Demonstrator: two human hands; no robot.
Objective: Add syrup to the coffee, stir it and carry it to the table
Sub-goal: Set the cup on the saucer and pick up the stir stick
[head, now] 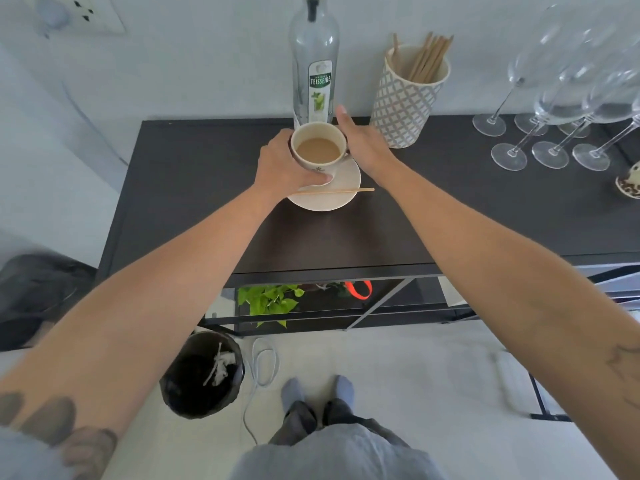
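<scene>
A cream cup [320, 164] of milky coffee [318, 150] sits on a white saucer [341, 199] on the dark sideboard [194, 188]. My left hand [280, 168] grips the cup's left side, thumb wrapped across its front. On the cup's right, my right hand [362, 143] touches the handle side, thumb raised; its fingers are hidden behind the cup. A wooden stir stick [346, 191] lies across the saucer's front rim. The tall clear syrup bottle [315, 60] stands right behind the cup.
A patterned holder [405, 98] of wooden sticks stands right of the bottle. Several wine glasses [550, 126] crowd the sideboard's right end, with a small patterned dish [628, 183] at the edge. A black bin [202, 379], a white cable [263, 368] and a plant [268, 301] sit below.
</scene>
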